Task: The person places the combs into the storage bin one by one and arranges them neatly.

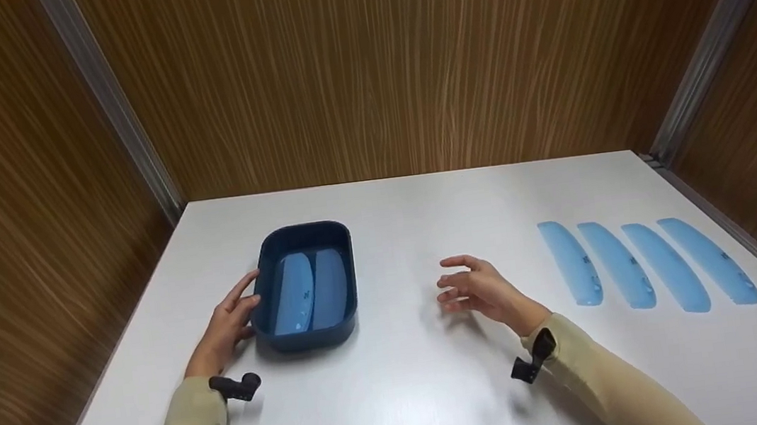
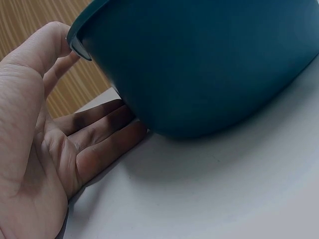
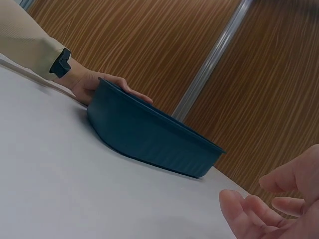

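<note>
A dark blue-teal plastic basin (image 1: 307, 340) stands at the left of the table, with two flat, curved light-blue pieces lying side by side inside. One of these pieces (image 1: 295, 290) bears small dark marks; the other piece (image 1: 328, 286) looks plain. My left hand (image 1: 224, 330) touches the basin's left side, its thumb at the rim and its other fingers straight against the lower wall (image 2: 199, 74). Well to the right of the basin, my right hand (image 1: 480, 290) hovers above the table with loosely bent fingers and holds nothing. In the right wrist view its fingertips (image 3: 232, 201) show apart.
Several similar light-blue curved pieces (image 1: 666, 266) lie in a slanted row at the right of the white table (image 1: 406, 394). Wood-grain panels (image 1: 369, 71) with metal corner strips (image 1: 714, 31) enclose the back and sides.
</note>
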`<state>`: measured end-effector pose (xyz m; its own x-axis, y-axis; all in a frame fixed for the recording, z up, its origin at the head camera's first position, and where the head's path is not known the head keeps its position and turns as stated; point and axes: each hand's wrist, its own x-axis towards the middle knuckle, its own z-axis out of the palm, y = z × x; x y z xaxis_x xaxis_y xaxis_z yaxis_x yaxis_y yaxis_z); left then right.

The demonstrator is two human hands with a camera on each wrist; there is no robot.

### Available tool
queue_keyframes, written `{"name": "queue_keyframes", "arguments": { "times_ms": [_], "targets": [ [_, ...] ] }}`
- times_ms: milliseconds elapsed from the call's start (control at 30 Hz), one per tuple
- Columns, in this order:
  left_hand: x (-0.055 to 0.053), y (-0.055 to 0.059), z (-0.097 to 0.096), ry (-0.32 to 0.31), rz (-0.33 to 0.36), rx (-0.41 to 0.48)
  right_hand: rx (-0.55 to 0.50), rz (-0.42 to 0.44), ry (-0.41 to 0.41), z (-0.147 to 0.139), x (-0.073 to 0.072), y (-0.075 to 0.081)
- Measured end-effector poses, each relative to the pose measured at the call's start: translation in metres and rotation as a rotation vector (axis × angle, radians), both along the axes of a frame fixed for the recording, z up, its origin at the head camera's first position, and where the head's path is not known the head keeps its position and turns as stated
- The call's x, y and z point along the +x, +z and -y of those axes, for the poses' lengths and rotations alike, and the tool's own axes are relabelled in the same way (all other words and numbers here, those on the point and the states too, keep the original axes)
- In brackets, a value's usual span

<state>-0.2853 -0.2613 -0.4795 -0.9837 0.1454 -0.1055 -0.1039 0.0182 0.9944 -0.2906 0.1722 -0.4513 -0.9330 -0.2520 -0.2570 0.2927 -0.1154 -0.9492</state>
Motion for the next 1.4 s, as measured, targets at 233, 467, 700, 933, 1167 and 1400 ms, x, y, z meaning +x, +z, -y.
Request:
{"name": "queue_keyframes", "arguments": {
  "times_ms": [233,467,700,933,1167,1400],
  "targets": [
    [0.010,0.013,-0.004,-0.004,-0.001,-0.012,0.004,0.010,-0.022,-0.011,0.001,-0.001],
    [0.009,0.010,-0.002,-0.034,-0.027,-0.033,-0.024,0.030,-0.064,-0.026,0.002,-0.004],
    [0.004,0.005,0.001,-0.021,-0.016,-0.011,-0.031,0.031,-0.077,-0.039,0.002,-0.004],
    [-0.006,-0.011,0.004,0.003,-0.045,-0.015,-0.032,0.029,-0.110,-0.053,0.003,-0.003],
    [-0.006,-0.014,0.005,0.004,-0.042,-0.024,-0.039,0.041,-0.139,-0.066,0.003,-0.006],
    [-0.001,-0.002,0.002,-0.007,-0.014,-0.005,-0.070,0.044,-0.158,-0.084,0.004,-0.006]
  ]
}}
